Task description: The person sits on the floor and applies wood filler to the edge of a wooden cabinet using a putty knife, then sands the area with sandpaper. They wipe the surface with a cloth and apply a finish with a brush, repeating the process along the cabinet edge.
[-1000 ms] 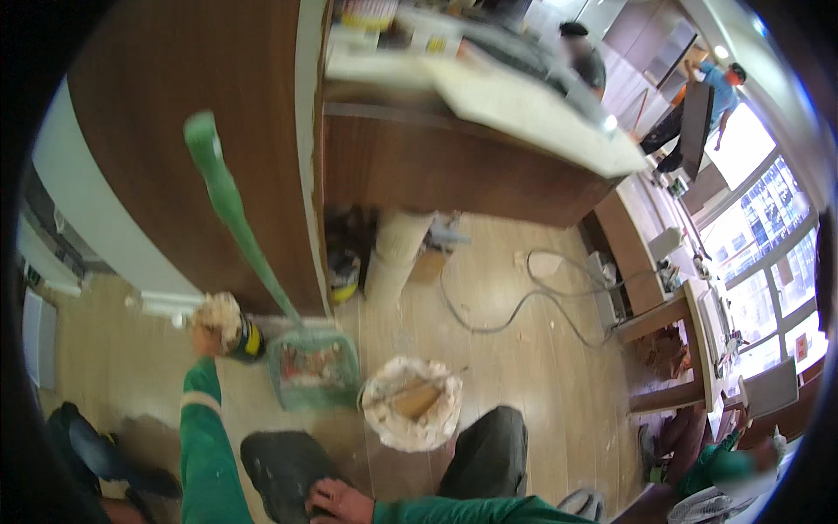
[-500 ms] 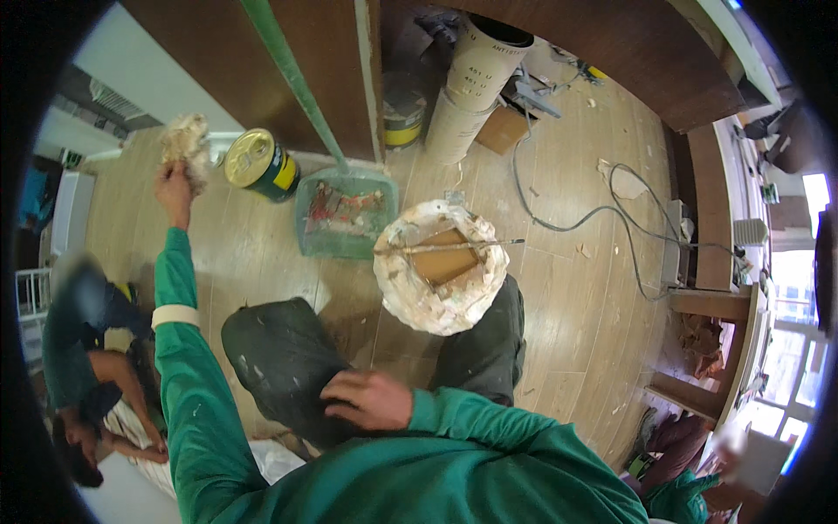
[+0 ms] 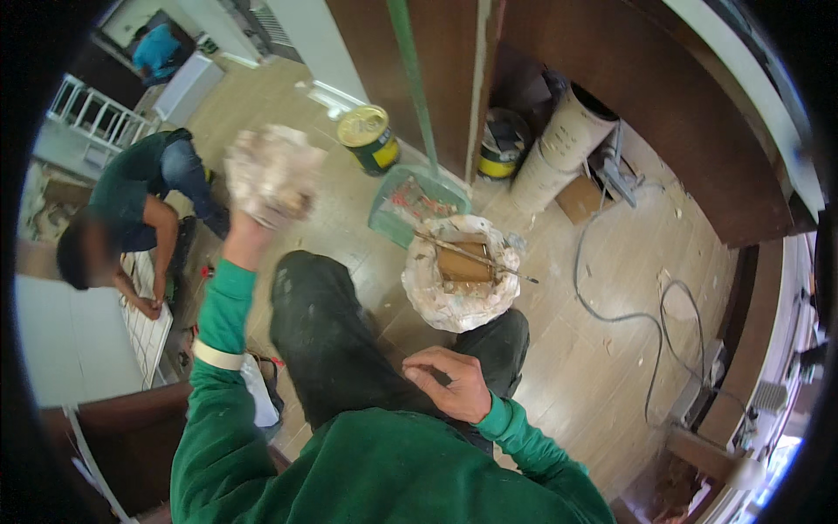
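Note:
My left hand (image 3: 246,236) is raised at left, gripping a crumpled off-white rag (image 3: 271,175) that partly hides my fingers. My right hand (image 3: 445,384) is by my right knee, fingers loosely bent and apart, holding nothing. Just beyond my knees stands a round container (image 3: 432,297) with a crumpled whitish lining and brown contents, a thin stick (image 3: 515,272) lying across it. Behind it is a green long-handled dustpan (image 3: 390,212). A yellow-lidded dark can (image 3: 371,140) stands against the base of the brown panel.
A co-worker (image 3: 113,201) crouches at left over a white panel (image 3: 148,336); another person (image 3: 157,48) is farther back near a ladder (image 3: 96,113). Cardboard tubes (image 3: 559,148) and another can (image 3: 496,166) are under the brown counter. A grey cable (image 3: 655,319) loops across the right floor.
The view has tipped down and turned left. My left hand has lifted the rag away from the can and closer to me. My right hand has shifted onto my right side.

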Motion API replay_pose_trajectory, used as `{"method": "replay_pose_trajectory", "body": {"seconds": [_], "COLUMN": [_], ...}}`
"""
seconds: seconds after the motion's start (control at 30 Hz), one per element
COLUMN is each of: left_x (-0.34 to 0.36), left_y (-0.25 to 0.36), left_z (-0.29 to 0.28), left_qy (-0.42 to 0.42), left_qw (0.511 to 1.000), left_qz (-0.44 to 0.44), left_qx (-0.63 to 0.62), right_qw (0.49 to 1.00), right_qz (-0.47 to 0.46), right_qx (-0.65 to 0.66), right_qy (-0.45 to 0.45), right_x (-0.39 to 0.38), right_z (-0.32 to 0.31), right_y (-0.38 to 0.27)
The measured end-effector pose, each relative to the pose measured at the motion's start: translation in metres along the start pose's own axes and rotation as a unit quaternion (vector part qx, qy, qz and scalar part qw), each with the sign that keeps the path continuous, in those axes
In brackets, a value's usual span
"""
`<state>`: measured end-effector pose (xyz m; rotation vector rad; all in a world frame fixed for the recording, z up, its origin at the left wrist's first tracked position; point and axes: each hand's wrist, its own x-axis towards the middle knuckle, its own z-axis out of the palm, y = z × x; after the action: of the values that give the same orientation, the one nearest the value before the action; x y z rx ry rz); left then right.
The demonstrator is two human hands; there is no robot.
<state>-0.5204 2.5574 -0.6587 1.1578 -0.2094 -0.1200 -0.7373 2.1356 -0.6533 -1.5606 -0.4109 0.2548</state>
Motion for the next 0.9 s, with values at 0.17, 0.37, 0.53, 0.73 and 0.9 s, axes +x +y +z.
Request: {"method": "replay_pose_trajectory", "body": {"seconds": [0.17, 0.37, 0.53, 0.73, 0.9], "left_x": [-0.064, -0.099, -0.134, -0.118, -0.033], "left_y": [-0.019, -0.007, -0.035, 0.019, 0.100], "left_z": [0.121, 0.182, 0.247, 0.225, 0.197], "left_qy": [0.040, 0.083, 0.104, -0.089, -0.027], "left_qw": [0.991, 0.986, 0.882, 0.891, 0.859], "left_qz": [-0.035, -0.062, 0.098, 0.193, 0.339], "left_qx": [-0.119, 0.129, 0.449, 0.400, 0.382], "right_qw": [0.994, 0.966, 0.959, 0.900, 0.890], "right_qz": [0.013, -0.030, -0.007, -0.013, -0.103], "right_qx": [0.074, 0.221, 0.196, 0.266, 0.117], "right_qy": [0.084, 0.131, 0.206, 0.344, 0.429], "right_x": [0.027, 0.076, 0.064, 0.015, -0.009], "right_z": [0.005, 0.049, 0.077, 0.030, -0.033], "right_y": [-0.021, -0.039, -0.013, -0.005, -0.074]}}
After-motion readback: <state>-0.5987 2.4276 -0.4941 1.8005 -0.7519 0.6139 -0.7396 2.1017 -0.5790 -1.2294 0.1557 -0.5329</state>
